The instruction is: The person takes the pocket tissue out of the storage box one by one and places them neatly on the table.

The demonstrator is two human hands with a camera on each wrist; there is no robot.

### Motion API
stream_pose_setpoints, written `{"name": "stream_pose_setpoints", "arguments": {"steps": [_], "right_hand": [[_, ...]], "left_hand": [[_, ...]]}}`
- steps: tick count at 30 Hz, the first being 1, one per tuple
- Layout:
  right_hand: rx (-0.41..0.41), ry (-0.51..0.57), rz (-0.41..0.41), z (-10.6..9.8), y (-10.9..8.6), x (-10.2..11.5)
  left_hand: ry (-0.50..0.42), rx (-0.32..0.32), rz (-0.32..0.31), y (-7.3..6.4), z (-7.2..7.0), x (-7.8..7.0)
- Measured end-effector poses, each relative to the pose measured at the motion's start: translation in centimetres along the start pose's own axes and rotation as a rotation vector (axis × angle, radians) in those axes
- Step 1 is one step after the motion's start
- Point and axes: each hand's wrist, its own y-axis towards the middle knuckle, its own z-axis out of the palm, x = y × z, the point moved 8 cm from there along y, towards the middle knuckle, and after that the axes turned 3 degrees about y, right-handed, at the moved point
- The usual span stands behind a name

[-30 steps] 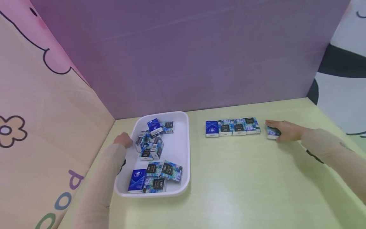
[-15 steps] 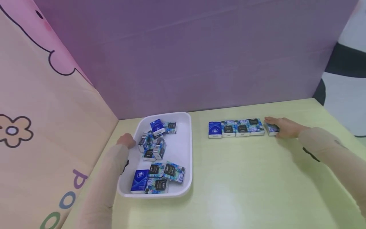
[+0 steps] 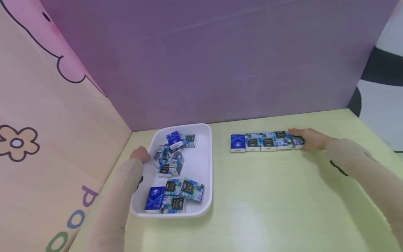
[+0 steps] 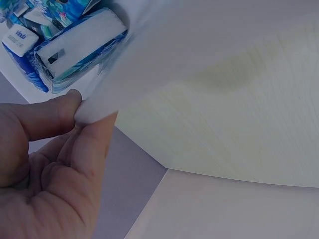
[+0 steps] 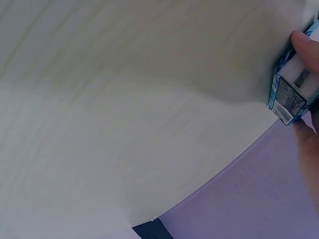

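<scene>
1. Head view: the right hand (image 3: 310, 139) grips the end pack (image 3: 297, 141), which lies flat on the table (image 3: 267, 196) at the right end of a row of four packs (image 3: 267, 141). Whether it touches its neighbour or sits just beside it cannot be told.
2. Right wrist view: the thumb (image 5: 305, 50) presses one side of that pack; the opposing fingers are largely cut off by the picture's edge.
3. Left wrist view: the left hand pinches the rim of the white tray (image 4: 107, 102) between thumb and fingers. The hands are well apart.
4. Handling, as judged: the pack appears light, soft and compressible, in slick film; breakage is unlikely, denting more so. The near and far sides suit a thumb-and-finger hold, squeezed lightly, since the row limits access from the left.
5. Surroundings: floral packs (image 3: 192, 189) and blue packs (image 3: 154, 199) lie in the tray, some tilted and overlapping. The purple panel (image 3: 220, 70) stands behind the table; a printed panel (image 3: 59, 122) stands on the left.
6. Obstruction: the purple panel limits reach behind the row; the tray's raised wall surrounds the loose packs.
</scene>
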Motion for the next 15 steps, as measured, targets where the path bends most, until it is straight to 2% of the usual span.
{"name": "stream_pose_setpoints", "arguments": {"steps": [7,15], "right_hand": [[0.011,0.023,0.029,0.11,0.35,0.0],[-0.006,0.025,0.028,0.07,0.35,0.15]], "left_hand": [[0.009,-0.013,0.029,0.66,0.31,0.32],[0.004,-0.009,0.011,0.63,0.25,0.29]]}}
